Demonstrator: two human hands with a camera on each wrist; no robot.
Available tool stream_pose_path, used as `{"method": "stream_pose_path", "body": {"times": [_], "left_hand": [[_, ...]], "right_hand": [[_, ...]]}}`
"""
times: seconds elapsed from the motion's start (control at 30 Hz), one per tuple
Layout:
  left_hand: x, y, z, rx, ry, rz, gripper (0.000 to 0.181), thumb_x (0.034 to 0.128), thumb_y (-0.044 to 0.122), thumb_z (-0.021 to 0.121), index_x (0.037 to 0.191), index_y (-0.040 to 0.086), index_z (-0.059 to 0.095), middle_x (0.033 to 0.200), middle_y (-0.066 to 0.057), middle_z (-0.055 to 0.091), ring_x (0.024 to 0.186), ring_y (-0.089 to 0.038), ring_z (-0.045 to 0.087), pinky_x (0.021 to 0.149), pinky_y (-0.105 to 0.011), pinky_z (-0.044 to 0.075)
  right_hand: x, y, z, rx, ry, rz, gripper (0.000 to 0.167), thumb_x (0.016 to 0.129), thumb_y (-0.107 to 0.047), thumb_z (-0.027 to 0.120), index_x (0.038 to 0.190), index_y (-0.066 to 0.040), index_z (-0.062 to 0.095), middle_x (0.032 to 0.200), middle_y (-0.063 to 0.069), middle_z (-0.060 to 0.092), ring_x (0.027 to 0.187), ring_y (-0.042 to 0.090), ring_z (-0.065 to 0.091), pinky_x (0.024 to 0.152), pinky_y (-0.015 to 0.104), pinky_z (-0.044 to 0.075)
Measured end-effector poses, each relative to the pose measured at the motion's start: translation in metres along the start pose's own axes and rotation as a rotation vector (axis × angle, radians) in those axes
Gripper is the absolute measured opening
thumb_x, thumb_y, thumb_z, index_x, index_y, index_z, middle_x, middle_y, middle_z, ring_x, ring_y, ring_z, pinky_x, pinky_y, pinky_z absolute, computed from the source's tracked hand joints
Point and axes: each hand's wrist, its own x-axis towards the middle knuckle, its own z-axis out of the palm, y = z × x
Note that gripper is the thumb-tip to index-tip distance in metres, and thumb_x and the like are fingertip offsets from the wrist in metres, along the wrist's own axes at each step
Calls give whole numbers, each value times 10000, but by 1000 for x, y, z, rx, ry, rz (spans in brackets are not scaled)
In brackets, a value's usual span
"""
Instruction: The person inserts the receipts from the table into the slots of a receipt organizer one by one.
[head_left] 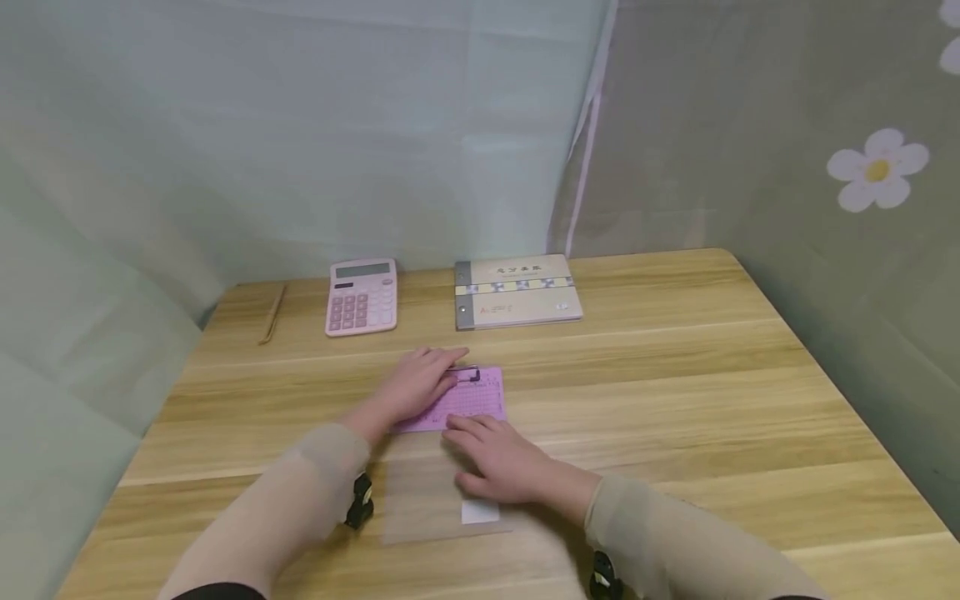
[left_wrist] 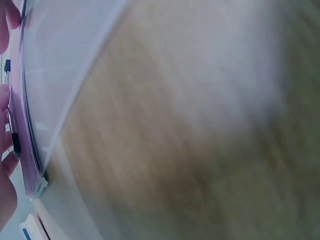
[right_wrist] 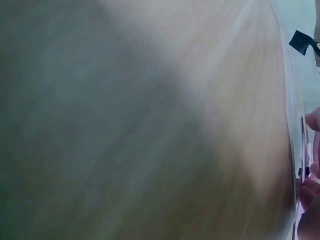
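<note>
A small purple clipboard [head_left: 480,400] printed with a grid lies on the table, with a wire clip [head_left: 468,374] at its far edge. My left hand [head_left: 412,385] lies over its left side, fingers stretched toward the clip and thumb touching near it. My right hand [head_left: 501,460] rests its fingertips at the clipboard's near right edge. From under that edge a clear plastic sheet or sleeve [head_left: 420,500] extends toward me; which it is I cannot tell. A white slip [head_left: 480,511] shows at its near right part. In the left wrist view the clipboard [left_wrist: 22,125] appears edge-on.
Along the back of the wooden table stand a pink calculator [head_left: 362,297] and a ring-bound booklet [head_left: 517,292]. A thin wooden stick [head_left: 272,315] lies at the far left. Curtains, one with a white flower [head_left: 877,170], hang behind the table and at its sides.
</note>
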Motion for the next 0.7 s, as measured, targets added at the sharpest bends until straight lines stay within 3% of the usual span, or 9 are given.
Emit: {"method": "stream_pose_path", "body": {"times": [0.2,0.47,0.57,0.7], "left_hand": [[-1,-2,-1,-1,8,-23,514,951,262,539,1431,160,384,1298,-81,540,1218,-273,448,1061,-467,284],[-3,-9,0,-88,32,-65,648,926,319,572,1457,68,297,1226,-107,581,1206,-315,461,1064,-489,270],[-5,-15,-7,-124,52,-82,665,918,325,584,1448,39,302,1247,-157,562,1208,-343,463,1060,-498,278],[-12,-24,-21,-108,52,-136,652,922,334,574,1441,32,318,1324,-198,493,1233,-359,437,1057,-502,283]], "right_hand": [[1,4,-1,-20,-16,-18,602,909,-410,533,1413,-113,393,1477,84,336,1323,263,336,1092,407,248],[1,10,-7,7,2,-45,618,918,-418,523,1413,-73,388,1471,101,341,1336,267,320,1099,414,234],[-1,23,-16,-25,10,-29,633,916,-413,533,1420,-62,376,1470,113,341,1342,281,310,1097,432,234],[-11,53,-32,-51,18,39,623,915,-365,547,1420,-46,370,1473,143,324,1345,318,295,1093,456,233]]}}
